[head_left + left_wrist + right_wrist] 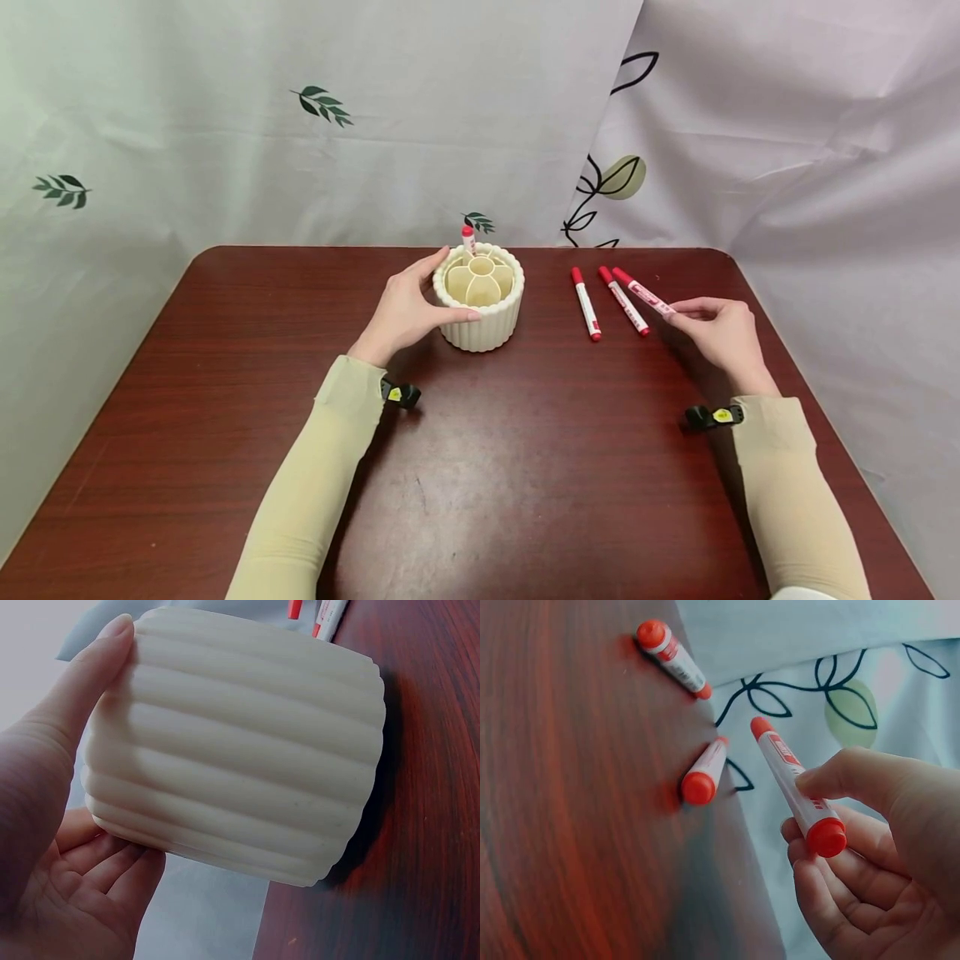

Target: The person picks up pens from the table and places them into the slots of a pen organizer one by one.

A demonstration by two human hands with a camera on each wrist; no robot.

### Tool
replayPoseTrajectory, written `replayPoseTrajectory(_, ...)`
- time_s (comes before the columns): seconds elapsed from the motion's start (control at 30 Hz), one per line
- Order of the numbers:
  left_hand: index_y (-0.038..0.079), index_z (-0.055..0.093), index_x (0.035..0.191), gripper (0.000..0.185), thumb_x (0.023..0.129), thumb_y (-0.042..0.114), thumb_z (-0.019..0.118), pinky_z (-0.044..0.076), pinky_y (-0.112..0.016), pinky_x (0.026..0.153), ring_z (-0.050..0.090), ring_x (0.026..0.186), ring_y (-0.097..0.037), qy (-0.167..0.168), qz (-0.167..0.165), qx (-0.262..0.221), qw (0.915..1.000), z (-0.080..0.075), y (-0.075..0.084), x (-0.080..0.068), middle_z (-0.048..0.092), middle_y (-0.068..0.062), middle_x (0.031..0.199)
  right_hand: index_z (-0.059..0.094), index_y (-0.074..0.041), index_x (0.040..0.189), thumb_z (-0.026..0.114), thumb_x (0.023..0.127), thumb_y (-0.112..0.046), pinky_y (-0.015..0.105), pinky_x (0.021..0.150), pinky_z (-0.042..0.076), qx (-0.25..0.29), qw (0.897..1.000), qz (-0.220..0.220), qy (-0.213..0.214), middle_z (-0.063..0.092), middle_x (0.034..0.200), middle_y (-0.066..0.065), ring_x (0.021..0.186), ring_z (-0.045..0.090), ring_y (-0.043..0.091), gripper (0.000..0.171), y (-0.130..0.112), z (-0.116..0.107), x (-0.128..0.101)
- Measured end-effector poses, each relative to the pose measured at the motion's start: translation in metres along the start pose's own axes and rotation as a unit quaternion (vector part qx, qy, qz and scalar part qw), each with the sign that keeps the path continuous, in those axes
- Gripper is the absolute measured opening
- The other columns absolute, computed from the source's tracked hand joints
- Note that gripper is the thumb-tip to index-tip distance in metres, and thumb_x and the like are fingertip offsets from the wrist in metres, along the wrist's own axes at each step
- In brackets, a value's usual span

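1. Here we are at the dark red-brown, wood-grained table (517, 467), and a cream, round, ribbed holder (483, 329) with a scalloped rim stands upright toward the far side, about midway across.
2. Why there? We'd judge that the spot suits both arms: its top faces up, so its petal-shaped dividers are easy to see and reach.
3. One red-and-white capped marker (468, 240) stands in its far part, the dividers apparently propping it upright.
4. Over to the right, two more red-ended white markers lie apart on the table, the left marker (587, 305) and the right marker (626, 302), both pointing roughly away from us, handy for picking up, we'd say.
5. Now the left grip (405, 308): spread wide, it grasps the holder from the left, thumb on the near side by the rim, fingers curled round the far side. We read that as bracing against a tip or slide.
6. And the right grip (720, 333)! Nearly closed, it pinches a slim white marker with red ends (643, 292), thumb above, fingers below, near one end. The other end points far and left, free, which looks to us like good control of that tip.
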State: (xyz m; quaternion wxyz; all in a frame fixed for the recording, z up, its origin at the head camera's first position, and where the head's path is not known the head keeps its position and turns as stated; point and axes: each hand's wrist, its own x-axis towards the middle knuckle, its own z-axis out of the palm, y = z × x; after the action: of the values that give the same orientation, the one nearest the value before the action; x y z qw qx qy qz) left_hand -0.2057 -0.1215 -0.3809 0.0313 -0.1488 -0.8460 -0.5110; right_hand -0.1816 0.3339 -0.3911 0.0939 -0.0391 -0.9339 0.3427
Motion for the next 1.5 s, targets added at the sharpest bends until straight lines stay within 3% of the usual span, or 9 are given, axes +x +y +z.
replayPoseTrajectory(0.3,0.013,0.041,0.157,0.113,0.065,0.048,0.096,0.040,-0.025,0.109,0.046,0.135,-0.004,0.000,-0.002,-0.006,1.0000,0.000,0.001,0.000,0.042,0.008,0.157,0.080,-0.005,0.108,0.083,0.087,-0.039,0.021,0.060,0.044,0.066,0.998,0.006,0.001,0.073,0.079,-0.013,0.079,0.059,0.008,0.040,-0.015,0.000,0.001)
replayPoseTrajectory(0.63,0.012,0.041,0.157,0.112,0.066,0.044,0.097,0.040,-0.028,0.110,0.047,0.135,-0.007,0.002,0.001,-0.012,0.9999,0.000,0.001,-0.001,0.044,0.007,0.155,0.079,-0.005,0.107,0.084,0.087,-0.034,0.022,0.056,0.044,0.116,0.993,-0.005,0.014,0.072,0.078,-0.011,0.072,0.057,0.011,0.035,-0.033,0.002,-0.001)
replayPoseTrajectory(0.93,0.015,0.041,0.157,0.114,0.064,0.050,0.096,0.039,-0.024,0.109,0.046,0.134,-0.001,0.002,-0.002,-0.011,0.9999,0.000,0.001,-0.002,0.042,0.009,0.156,0.080,-0.005,0.106,0.086,0.085,-0.029,0.021,0.055,0.045,0.171,0.985,-0.020,0.024,0.073,0.087,-0.011,0.072,0.055,0.012,0.032,-0.053,0.006,-0.001)
replayPoseTrajectory(1.3,0.016,0.042,0.157,0.113,0.064,0.049,0.096,0.040,-0.023,0.108,0.047,0.132,0.001,0.003,0.001,-0.013,0.9999,0.000,-0.001,-0.001,0.045,0.008,0.155,0.077,0.003,0.108,0.086,0.084,-0.015,0.019,0.061,0.048,0.258,0.964,-0.058,0.038,0.074,0.082,-0.007,0.065,0.059,0.008,0.031,-0.077,0.019,0.007)
replayPoseTrajectory(1.5,0.015,0.042,0.157,0.113,0.064,0.049,0.096,0.040,-0.023,0.108,0.047,0.132,0.000,0.003,0.001,-0.014,0.9999,0.000,-0.002,-0.001,0.045,0.006,0.155,0.077,0.005,0.107,0.086,0.082,-0.008,0.018,0.066,0.053,0.332,0.940,-0.066,0.045,0.073,0.083,0.000,0.066,0.063,0.010,0.030,-0.099,0.023,0.012)
